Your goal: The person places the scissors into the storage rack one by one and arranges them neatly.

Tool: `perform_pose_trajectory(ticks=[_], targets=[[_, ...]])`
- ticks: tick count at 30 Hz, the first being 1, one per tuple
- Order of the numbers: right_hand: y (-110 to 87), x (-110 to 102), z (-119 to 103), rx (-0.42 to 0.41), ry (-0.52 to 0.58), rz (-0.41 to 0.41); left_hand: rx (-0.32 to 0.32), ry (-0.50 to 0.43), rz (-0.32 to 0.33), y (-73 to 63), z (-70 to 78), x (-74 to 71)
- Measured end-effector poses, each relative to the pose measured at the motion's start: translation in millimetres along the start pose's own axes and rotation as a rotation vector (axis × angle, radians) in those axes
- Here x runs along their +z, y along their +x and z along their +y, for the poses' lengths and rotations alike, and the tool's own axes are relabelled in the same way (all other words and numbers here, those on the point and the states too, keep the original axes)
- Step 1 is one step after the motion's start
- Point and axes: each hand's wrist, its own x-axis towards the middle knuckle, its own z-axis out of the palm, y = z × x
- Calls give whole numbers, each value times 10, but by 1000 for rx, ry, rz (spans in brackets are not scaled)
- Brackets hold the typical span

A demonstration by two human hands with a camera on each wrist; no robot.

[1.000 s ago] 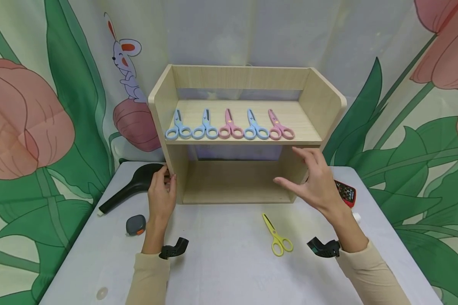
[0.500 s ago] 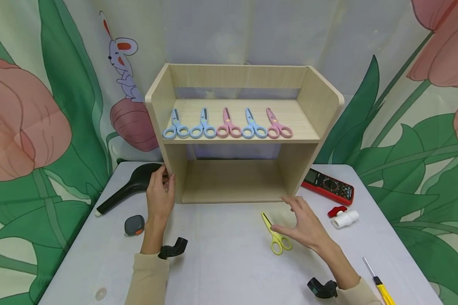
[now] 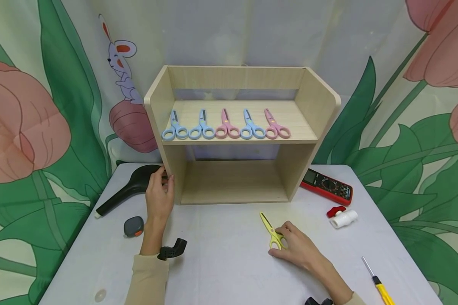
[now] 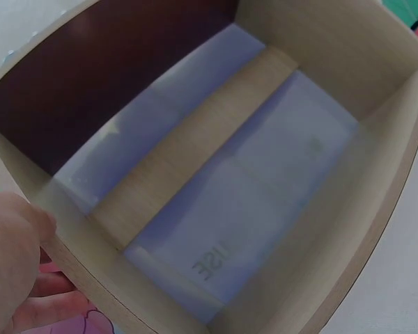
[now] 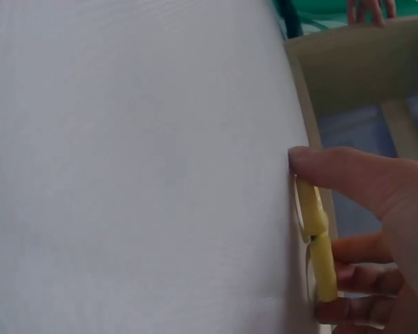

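Observation:
Yellow scissors (image 3: 268,223) lie on the white table in front of a wooden shelf unit (image 3: 236,77). My right hand (image 3: 299,248) grips their handles, thumb on one side and curled fingers on the other; the right wrist view shows the yellow handle loops (image 5: 323,268) edge-on between them. At the unit's left panel, my left hand (image 3: 159,197) holds the front edge, with the thumb (image 4: 38,219) at the edge and fingers on the outer face. A row of blue scissors (image 3: 203,123) and pink scissors (image 3: 225,123) lies along the upper board, blades pointing back.
Left of the unit lie a black long-handled thing with a rounded head (image 3: 137,180) and a dark tape measure (image 3: 133,226). To the right are a red multimeter (image 3: 328,186), a white roll (image 3: 344,218) beside a small red piece (image 3: 335,211), and a yellow-handled screwdriver (image 3: 381,290).
My right hand has come down from beside the unit's right panel to the yellow scissors and closed on their handles. My left hand has stayed at the left panel.

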Motion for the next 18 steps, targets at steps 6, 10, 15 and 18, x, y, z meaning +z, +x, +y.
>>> perform_pose_trajectory(ticks=[6, 10, 15, 18], targets=[[45, 2, -25, 12, 23, 0, 7, -3, 12, -5, -14, -9], [107, -24, -62, 44, 122, -18, 18, -1, 25, -4, -22, -17], [131, -151, -152, -37, 180, 54, 27, 1, 24, -1, -20, -4], [100, -327, -261, -165, 180, 170, 26, 1, 23, 0, -22, 7]])
